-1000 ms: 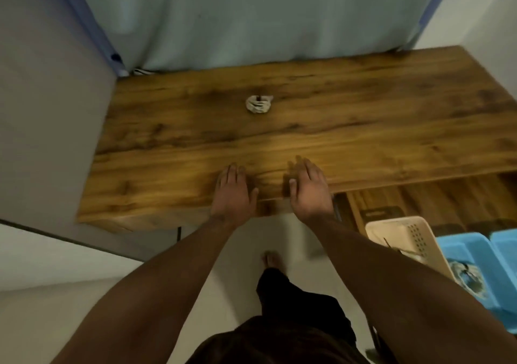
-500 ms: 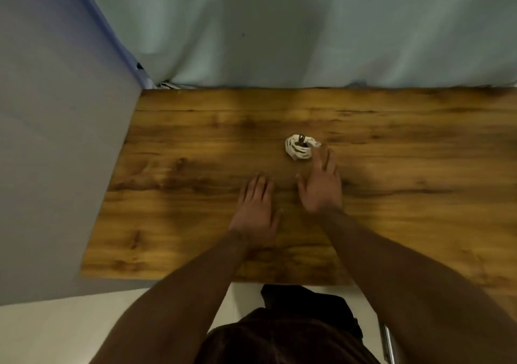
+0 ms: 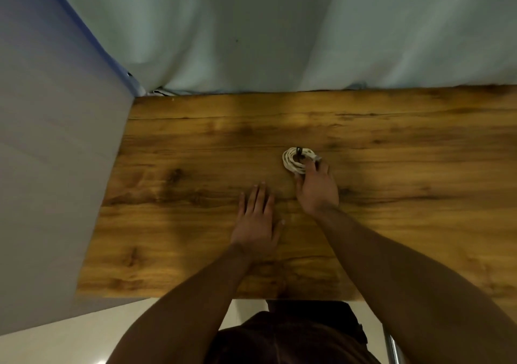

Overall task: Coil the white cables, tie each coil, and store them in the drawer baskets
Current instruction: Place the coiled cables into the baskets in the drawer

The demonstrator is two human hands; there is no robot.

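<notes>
While the left hand (image 3: pixel 256 221) lies flat on the brown wooden desk (image 3: pixel 181 195) with its fingers straight and close together, the right hand (image 3: pixel 317 193) is stretched out to the small white coiled cable (image 3: pixel 293 163). The coil lies on the desk, near the middle, with a thin black tie (image 3: pixel 299 152) around its far side. The right fingers (image 3: pixel 310 167) touch the coil's near edge. I cannot tell if they pinch it. A pale green curtain (image 3: pixel 279 27) hangs behind the desk.

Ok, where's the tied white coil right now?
Head view: the coil lies on the wooden table, right of centre, at the fingertips of the right hand, beyond the flat left hand.
</notes>
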